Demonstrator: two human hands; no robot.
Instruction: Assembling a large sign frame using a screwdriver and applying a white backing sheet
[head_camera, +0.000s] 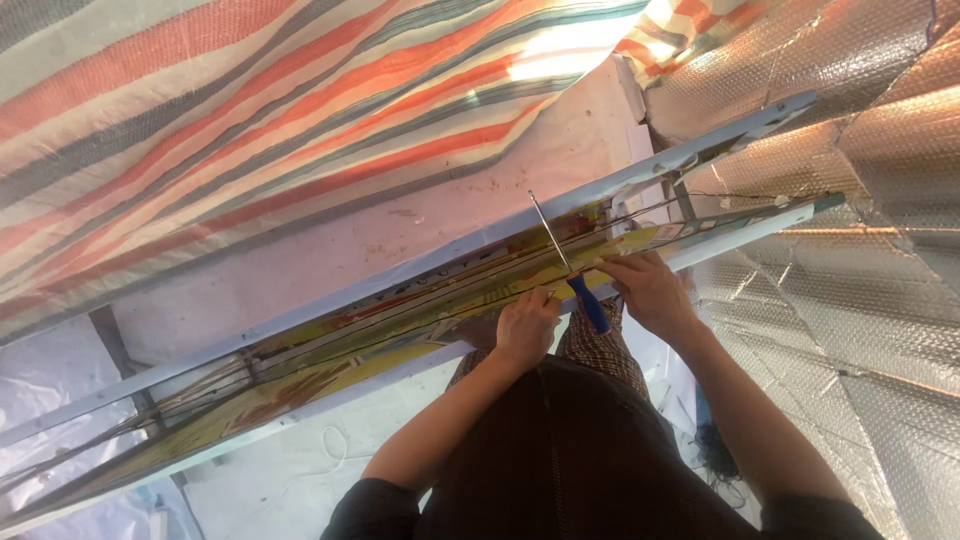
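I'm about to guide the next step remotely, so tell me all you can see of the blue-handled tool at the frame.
The blue-handled tool has a thin, straight, metal-looking shaft and a short blue grip. It lies tilted across the long frame, shaft tip up and away, grip toward the person. The grip sits between the left hand and right hand; which hand grips it is unclear. The tip's shape is too small to tell.

- I work in a makeshift workshop shelter: a striped tarpaulin (230, 110) hangs overhead.
- Silver bubble-foil insulation (860, 190) lines the wall.
- Plastic sheeting (60, 400) covers the floor.
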